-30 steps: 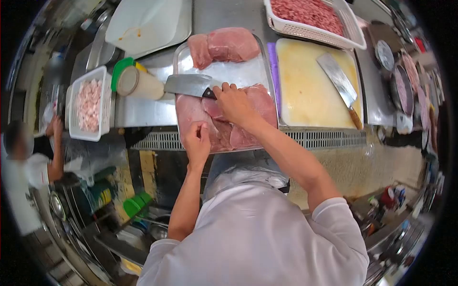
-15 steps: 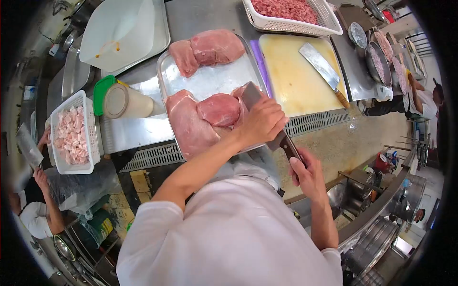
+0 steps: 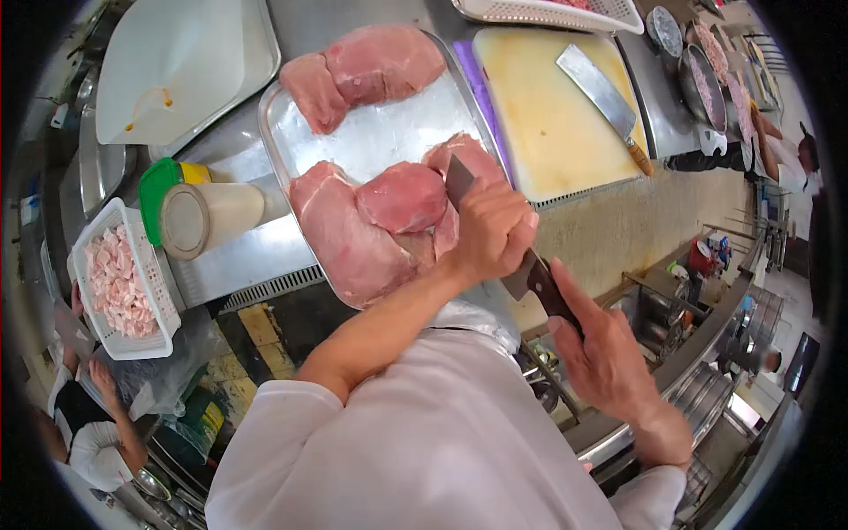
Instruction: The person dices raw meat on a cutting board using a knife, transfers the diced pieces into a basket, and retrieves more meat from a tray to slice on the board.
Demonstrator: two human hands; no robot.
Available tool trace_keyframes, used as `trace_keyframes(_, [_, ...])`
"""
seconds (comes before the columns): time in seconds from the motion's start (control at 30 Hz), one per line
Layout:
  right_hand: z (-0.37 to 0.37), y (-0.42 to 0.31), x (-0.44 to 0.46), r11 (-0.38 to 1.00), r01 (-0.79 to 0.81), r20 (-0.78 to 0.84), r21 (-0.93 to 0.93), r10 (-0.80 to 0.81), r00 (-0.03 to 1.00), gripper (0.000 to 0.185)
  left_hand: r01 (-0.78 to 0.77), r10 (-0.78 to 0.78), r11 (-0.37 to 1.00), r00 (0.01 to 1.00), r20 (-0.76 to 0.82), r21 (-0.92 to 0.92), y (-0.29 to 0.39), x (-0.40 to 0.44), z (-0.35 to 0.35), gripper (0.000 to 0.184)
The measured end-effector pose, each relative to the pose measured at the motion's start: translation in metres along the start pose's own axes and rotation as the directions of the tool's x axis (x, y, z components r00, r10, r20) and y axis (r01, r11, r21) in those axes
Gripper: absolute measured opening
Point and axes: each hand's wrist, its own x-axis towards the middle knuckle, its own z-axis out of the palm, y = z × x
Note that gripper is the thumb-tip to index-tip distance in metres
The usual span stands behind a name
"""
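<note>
Right grip (image 3: 576,320) closed on cleaver (image 3: 555,300) — left grip (image 3: 496,228), perhaps pinching, hides its middle — tray (image 3: 367,159) nearby.

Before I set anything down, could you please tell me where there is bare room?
The tray is bare between the upper meat and the lower meat; the cutting board, left of its cleaver. It is crowded around that lower meat and the left hand.

white basket (image 3: 141,348): pale meat chunks (image 3: 121,283) inside | white tub (image 3: 181,62) | yellowed cutting board (image 3: 530,115): wood-handled cleaver (image 3: 601,93) lying atop
</note>
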Motion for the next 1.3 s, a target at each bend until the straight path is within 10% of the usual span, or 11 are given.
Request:
trace_keyframes(0.17, [-0.015,-0.037,0.033,0.979,0.084,0.211,-0.184,-0.044,0.977,0.066,0.089,-0.094,0.994,0.993,-0.075,-0.066,-0.009,0.007,-0.014,0.029])
trace_keyframes(0.4, [0.001,-0.007,0.057,0.977,0.091,0.035,-0.193,-0.086,0.996,0.054,0.097,-0.097,0.995,0.995,-0.03,0.012,-0.035,0.007,-0.012,0.03])
trace_keyframes(0.63, [0.004,0.099,0.063,0.88,-0.007,0.051,0.475,-0.019,0.999,0.054,0.008,-0.03,0.968,0.996,0.084,0.249,-0.046,0.015,0.014,0.034])
trace_keyframes(0.87, [0.051,0.164,0.059,0.766,-0.062,0.011,0.64,0.071,0.997,0.055,-0.149,-0.012,0.898,0.933,0.361,0.415,-0.058,-0.002,0.032,0.035])
trace_keyframes(1.0, [0.045,0.075,0.027,0.981,0.185,-0.316,0.062,-0.157,0.936,0.044,-0.067,0.021,0.955,0.987,0.159,0.29,-0.04,0.005,0.003,0.032])
trace_keyframes(1.1, [0.019,0.001,0.027,0.943,0.225,-0.253,-0.245,-0.286,0.924,0.027,0.066,-0.061,0.993,0.997,-0.047,0.093,-0.03,0.009,-0.012,0.029])
trace_keyframes(1.3, [0.005,-0.01,0.077,0.898,0.256,-0.167,-0.358,-0.331,0.929,0.022,0.044,-0.011,0.986,0.98,-0.196,0.161,-0.053,0.015,-0.012,0.029])
